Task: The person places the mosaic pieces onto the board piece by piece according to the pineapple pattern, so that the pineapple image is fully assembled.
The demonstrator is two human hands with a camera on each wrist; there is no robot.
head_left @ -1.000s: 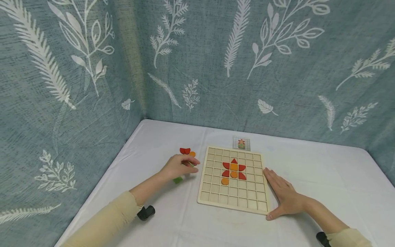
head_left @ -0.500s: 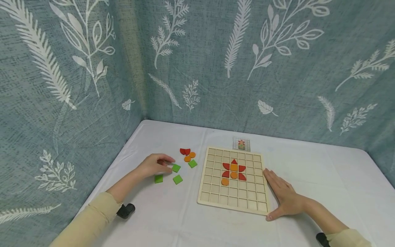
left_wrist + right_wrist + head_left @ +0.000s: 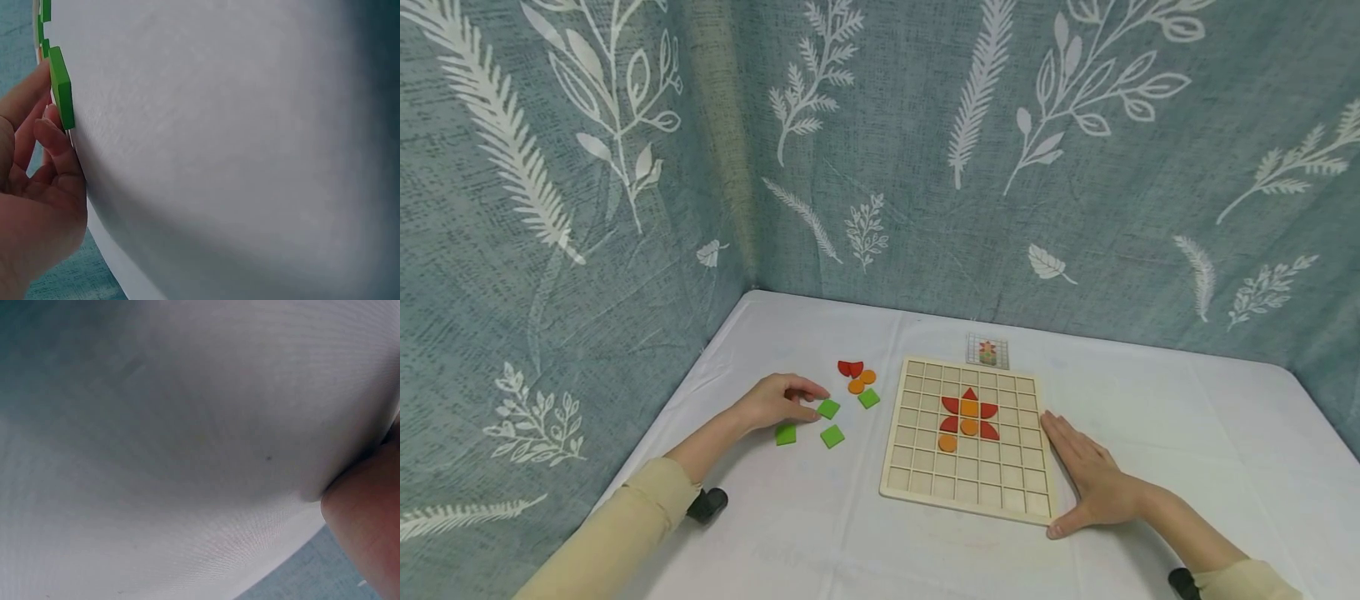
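Note:
In the head view, my left hand (image 3: pixel 775 402) is at a green square tile (image 3: pixel 828 408), pinching it with the thumb at its near corner and the index finger at its far side. Another green tile (image 3: pixel 786 434) lies just below this hand. The left wrist view shows a green tile (image 3: pixel 62 90) in front of the left fingers (image 3: pixel 28 94). My right hand (image 3: pixel 1097 482) rests along the right edge of the wooden grid board (image 3: pixel 917 483), fingers straight and thumb spread at the near corner. On the board, red petals (image 3: pixel 988 429) and orange pieces (image 3: pixel 970 408) form a flower.
Two more green tiles (image 3: pixel 832 436), two orange discs (image 3: pixel 856 386) and red pieces (image 3: pixel 850 368) lie left of the board. A small pattern card (image 3: pixel 987 351) stands behind the board's far edge. A patterned curtain (image 3: pixel 880 167) borders the white table (image 3: pixel 1187 425).
My left hand has moved left from near the board to the green tiles, its index finger settling closer on one tile. The right hand and board have stayed put.

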